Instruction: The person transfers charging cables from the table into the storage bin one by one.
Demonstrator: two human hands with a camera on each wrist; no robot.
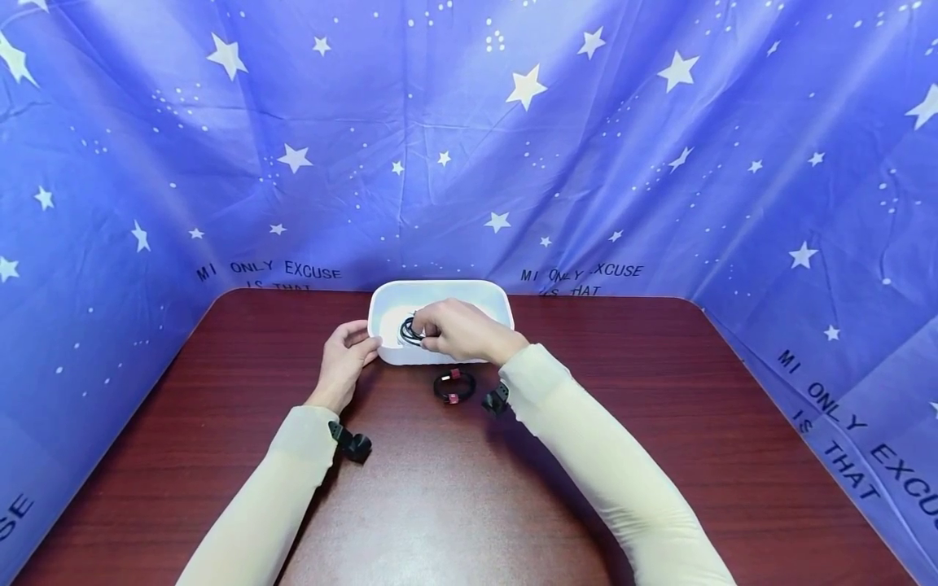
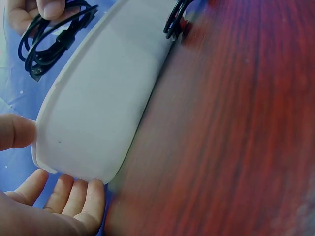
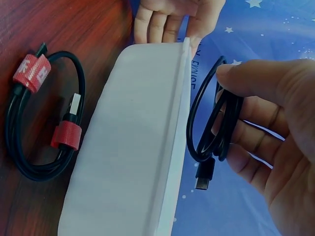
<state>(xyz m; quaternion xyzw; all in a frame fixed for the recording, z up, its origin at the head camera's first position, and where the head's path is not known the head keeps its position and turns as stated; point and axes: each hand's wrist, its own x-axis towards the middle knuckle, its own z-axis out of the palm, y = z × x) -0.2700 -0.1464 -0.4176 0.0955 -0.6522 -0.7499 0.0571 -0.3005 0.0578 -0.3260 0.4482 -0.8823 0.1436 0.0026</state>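
A white plastic bin (image 1: 399, 356) stands at the far edge of the table. My left hand (image 1: 343, 362) holds its left end, thumb at the rim and fingers against the outer wall. Over the bin, my right hand (image 1: 465, 330) pinches a coiled black USB cable (image 3: 228, 123) between thumb and fingers; one metal plug points down in the right wrist view. On the table in front of the bin lies a second coiled black cable (image 3: 14, 132), bound with two red straps (image 3: 66, 135). Its silver USB plug shows beside one strap. My right hand hides part of the bin's inside in the head view.
The dark red wood-grain table (image 1: 410, 505) has rounded far corners. Blue curtains (image 1: 410, 122) with white stars hang behind it and along both sides. A small black camera (image 1: 353, 443) is strapped to the left wrist, another (image 1: 496, 400) to the right.
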